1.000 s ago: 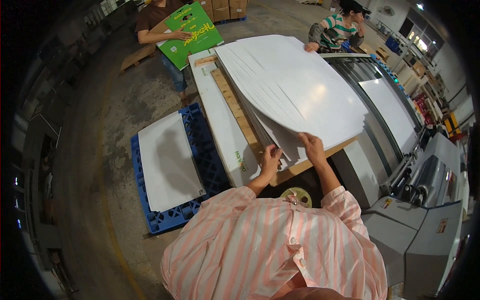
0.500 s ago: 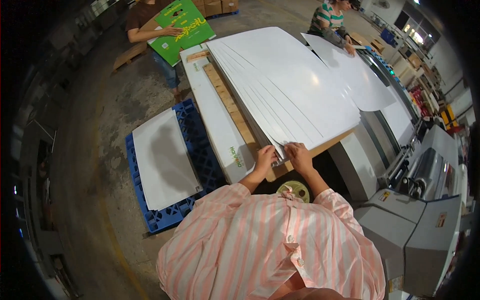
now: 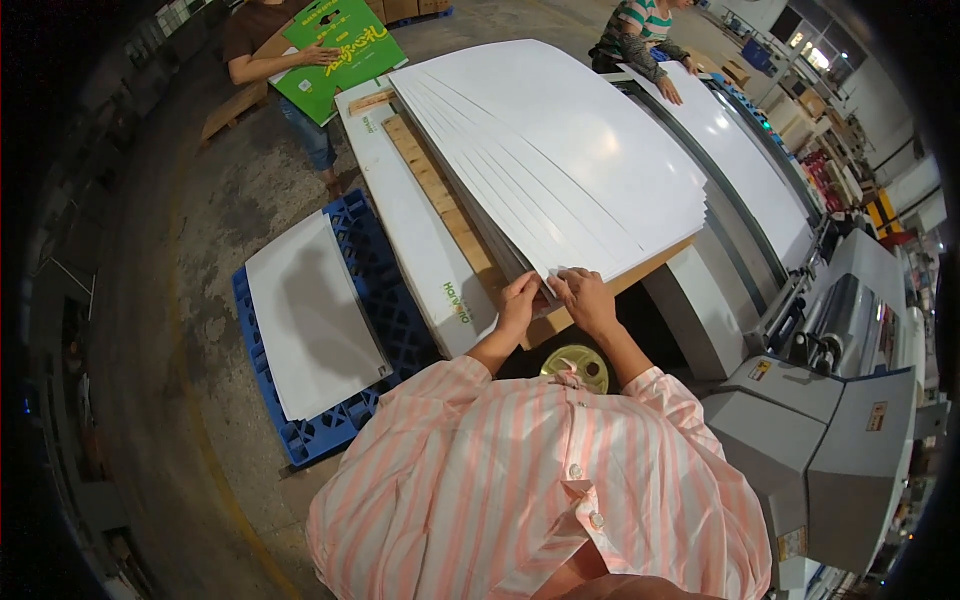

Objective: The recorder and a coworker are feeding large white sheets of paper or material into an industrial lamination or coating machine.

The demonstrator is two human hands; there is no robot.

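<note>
A fanned stack of large white sheets (image 3: pixel 570 130) lies in front of me, its edges spread in steps along the left. At its near corner my left hand (image 3: pixel 519 303) is closed on the sheet edges. Beside it my right hand (image 3: pixel 585 300) pinches the top sheet's corner, its thumb and fingers pressed together. The two hands almost touch. How many sheets each one holds cannot be made out.
A blue pallet (image 3: pixel 415 335) with white sheets (image 3: pixel 310 310) stands at left. A grey machine (image 3: pixel 780 420) with a sheet on its bed stands at right, a co-worker's hand (image 3: pixel 668 88) over it. At far left another person holds a green printed board (image 3: pixel 345 60).
My right hand has moved closer to my left at the stack's corner. The co-worker's sheet has gone from overlapping the stack to lying on the machine bed. The view has shifted slightly.
</note>
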